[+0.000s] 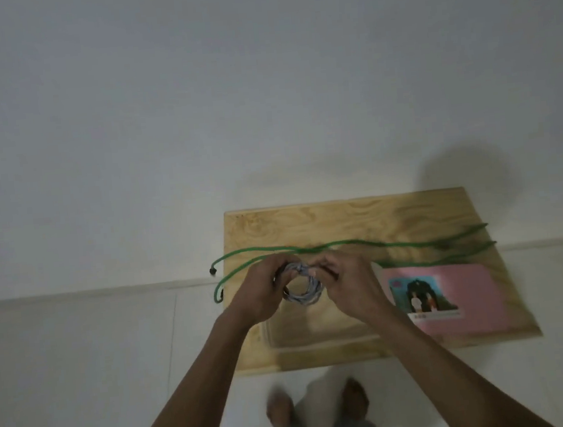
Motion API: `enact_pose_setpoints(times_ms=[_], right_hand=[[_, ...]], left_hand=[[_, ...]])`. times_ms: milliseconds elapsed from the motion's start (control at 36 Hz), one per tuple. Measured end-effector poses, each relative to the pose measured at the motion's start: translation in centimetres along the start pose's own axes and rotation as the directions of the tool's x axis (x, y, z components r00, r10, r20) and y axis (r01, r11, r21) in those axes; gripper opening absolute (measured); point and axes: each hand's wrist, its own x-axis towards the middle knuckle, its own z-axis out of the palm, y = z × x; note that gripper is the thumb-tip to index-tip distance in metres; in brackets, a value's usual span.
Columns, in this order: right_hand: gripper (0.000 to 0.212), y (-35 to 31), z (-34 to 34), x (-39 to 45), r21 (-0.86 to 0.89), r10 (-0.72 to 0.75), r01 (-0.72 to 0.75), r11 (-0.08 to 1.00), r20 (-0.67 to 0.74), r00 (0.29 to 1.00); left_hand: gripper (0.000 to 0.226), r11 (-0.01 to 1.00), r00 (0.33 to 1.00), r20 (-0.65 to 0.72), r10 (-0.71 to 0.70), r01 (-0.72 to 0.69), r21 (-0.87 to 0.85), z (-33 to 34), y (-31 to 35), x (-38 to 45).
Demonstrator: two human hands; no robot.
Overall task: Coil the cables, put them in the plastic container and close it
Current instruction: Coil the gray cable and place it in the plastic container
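Observation:
A grey-white cable (303, 294) is wound into a small round coil, held up between both hands above the wooden table (342, 221). My left hand (264, 294) grips the coil's left side and my right hand (349, 286) pinches its top right. A long green cable (362, 242) lies uncoiled across the table behind the hands, its left end hanging past the table's edge. A clear plastic container (319, 333) sits open on the table just below the hands, partly hidden by my forearms. A pink lid (470, 298) with a picture lies flat to the right.
The small table stands against a white wall on a pale tiled floor. My two bare feet (316, 409) show below the table's front edge.

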Motion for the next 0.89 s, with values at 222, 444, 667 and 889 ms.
enact_pose_setpoints(times_ms=[222, 444, 667, 889], right_hand=[[0.013, 3.6, 6.2, -2.8, 0.015, 0.203, -0.203, 0.979, -0.122, 0.972], [0.016, 5.0, 9.4, -2.4, 0.075, 0.428, -0.421, 0.904, -0.190, 0.884], [0.013, 5.8, 12.5, -2.4, 0.072, 0.457, -0.452, 0.889, -0.194, 0.868], [0.014, 5.7, 13.3, -2.2, 0.037, 0.428, -0.427, 0.904, -0.086, 0.900]], left_hand=[[0.040, 0.981, 0.934, -0.326, -0.148, 0.180, 0.070, 3.8, -3.0, -2.7], [0.068, 0.958, 0.933, -0.237, -0.270, 0.285, 0.034, 6.8, -4.8, -4.3], [0.074, 0.972, 0.956, -0.215, -0.201, 0.222, 0.078, 8.5, -6.6, -4.6], [0.072, 0.977, 0.950, -0.264, -0.167, 0.195, 0.083, 9.0, -6.8, -4.4]])
